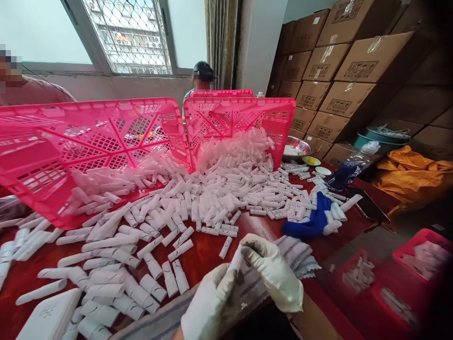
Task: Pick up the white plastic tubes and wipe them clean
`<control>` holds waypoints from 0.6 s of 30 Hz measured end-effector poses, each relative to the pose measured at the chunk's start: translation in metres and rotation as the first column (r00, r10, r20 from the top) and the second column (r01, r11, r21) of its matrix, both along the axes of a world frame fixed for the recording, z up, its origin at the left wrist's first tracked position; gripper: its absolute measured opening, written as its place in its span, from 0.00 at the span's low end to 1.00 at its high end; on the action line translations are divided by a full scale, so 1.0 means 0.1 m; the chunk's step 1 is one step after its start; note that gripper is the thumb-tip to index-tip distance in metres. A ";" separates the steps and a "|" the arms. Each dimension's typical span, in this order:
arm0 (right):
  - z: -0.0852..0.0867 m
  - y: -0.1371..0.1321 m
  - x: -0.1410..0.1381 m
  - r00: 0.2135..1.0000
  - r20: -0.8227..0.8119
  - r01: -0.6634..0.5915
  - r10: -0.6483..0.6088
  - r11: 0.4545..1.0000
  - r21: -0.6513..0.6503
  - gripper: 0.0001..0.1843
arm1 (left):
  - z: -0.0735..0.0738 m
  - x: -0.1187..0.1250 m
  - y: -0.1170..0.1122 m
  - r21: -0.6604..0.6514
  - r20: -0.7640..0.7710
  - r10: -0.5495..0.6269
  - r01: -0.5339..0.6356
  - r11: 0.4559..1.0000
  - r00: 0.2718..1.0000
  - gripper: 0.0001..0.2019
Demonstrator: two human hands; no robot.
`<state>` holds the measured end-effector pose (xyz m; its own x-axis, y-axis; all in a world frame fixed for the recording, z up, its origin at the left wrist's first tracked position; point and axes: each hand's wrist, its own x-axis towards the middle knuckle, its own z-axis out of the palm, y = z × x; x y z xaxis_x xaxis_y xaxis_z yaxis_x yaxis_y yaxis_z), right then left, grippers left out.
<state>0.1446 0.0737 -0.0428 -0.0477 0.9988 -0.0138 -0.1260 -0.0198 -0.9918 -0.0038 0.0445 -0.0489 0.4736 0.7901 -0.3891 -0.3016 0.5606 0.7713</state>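
My left hand (209, 302), in a white glove with darkened fingertips, closes around the lower part of a small white tube (235, 262). At the tube's upper end, the gloved fingers of my right hand (278, 271) are pinched. Both hands are over a grey striped towel (163, 315) along the table's near edge. Many similar loose white tubes (184, 250), some with a dark curved mark, cover the red table (198, 271) beyond and to the left. More tubes spill from two pink plastic baskets (118, 130) lying on their sides.
A blue cloth (311, 222), a bottle of dark blue liquid (348, 165) and a phone (368, 205) lie to the right. At front left is a white device (49, 314) with digits. Pink bins (396, 302) stand low right; cardboard boxes (336, 99) are stacked behind. Two people sit beyond the baskets.
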 end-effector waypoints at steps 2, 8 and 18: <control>-0.02 -0.01 0.03 0.999 0.004 -0.036 0.036 0.999 0.011 0.14 | 0.01 -0.02 -0.02 -0.105 0.268 -0.098 0.131 0.986 0.959 0.20; -0.03 -0.06 0.14 0.996 -0.041 -0.071 0.074 0.995 0.064 0.09 | 0.03 0.03 -0.05 -0.055 0.311 -0.083 0.105 0.993 0.947 0.18; 0.02 -0.10 0.19 0.974 -0.112 -0.176 0.195 0.971 0.159 0.12 | -0.02 0.00 -0.06 -0.100 0.415 -0.181 0.243 0.965 0.892 0.21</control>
